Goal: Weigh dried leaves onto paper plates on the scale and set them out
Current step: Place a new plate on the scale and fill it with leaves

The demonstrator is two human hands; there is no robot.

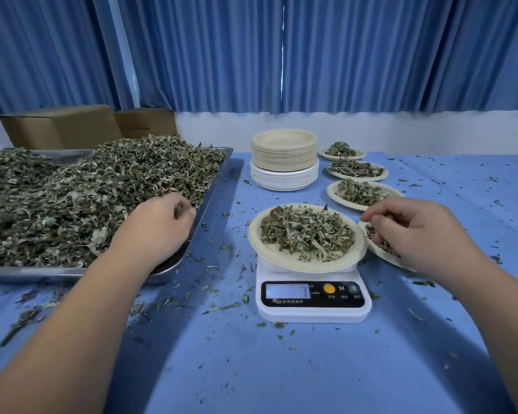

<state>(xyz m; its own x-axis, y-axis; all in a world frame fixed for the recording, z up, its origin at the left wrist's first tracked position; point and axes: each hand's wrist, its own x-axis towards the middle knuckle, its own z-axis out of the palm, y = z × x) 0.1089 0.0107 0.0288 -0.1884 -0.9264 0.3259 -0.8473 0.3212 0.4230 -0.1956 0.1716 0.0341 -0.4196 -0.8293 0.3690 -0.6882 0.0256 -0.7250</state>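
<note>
blue tablecloth (281, 369) is carrying the scale (311, 306), a leaf-filled paper plate (281, 258) sitting on it between both hands. left hand (156, 225) is curling its fingers round dried leaves (87, 198) at the metal tray (219, 180) edge, left of that plate; right hand (416, 231), nearer, is hanging curled over a neighbouring plate (377, 249), grip unclear.

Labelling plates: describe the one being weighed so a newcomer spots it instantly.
Find the blue table, then the white digital scale near its middle. The paper plate heaped with dried leaves sits on that scale; the other filled plates lie on the table in a row behind and right.
</note>
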